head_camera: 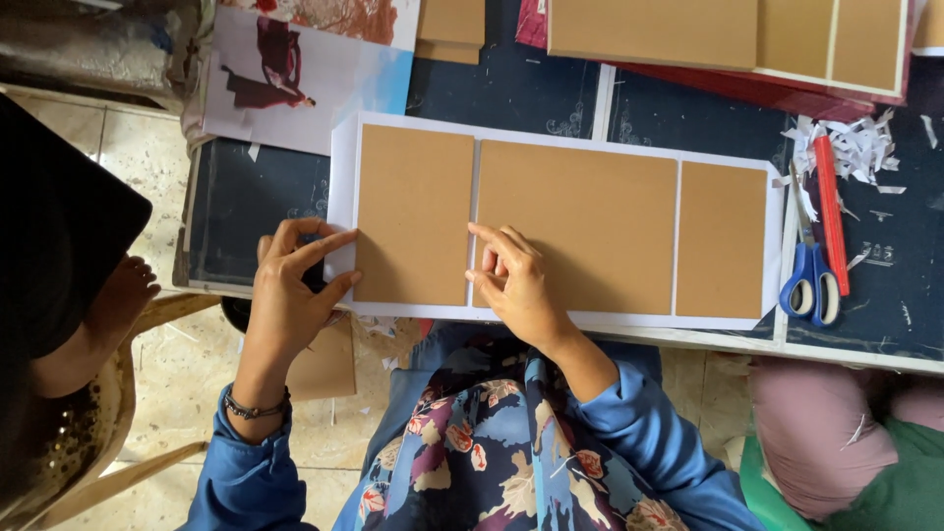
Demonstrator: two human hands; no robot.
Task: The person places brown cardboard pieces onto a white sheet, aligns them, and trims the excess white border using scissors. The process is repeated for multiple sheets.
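Note:
Three brown cardboard panels lie side by side on a white sheet [339, 167] on the dark table: a left panel [413, 211], a wide middle panel [580, 226] and a right panel [721, 241]. My left hand [290, 285] pinches the left edge of the white sheet and the left panel between thumb and forefinger. My right hand [511, 280] presses its fingertips on the near left part of the middle panel, beside the gap between panels. Both sleeves are blue.
Blue-handled scissors [812, 275] and a red ruler-like stick [831, 211] lie right of the sheet, with white paper scraps [855, 147]. More covered boards [728, 34] sit at the far edge. A printed picture [295, 79] lies far left. Another person's foot [113, 305] is at left.

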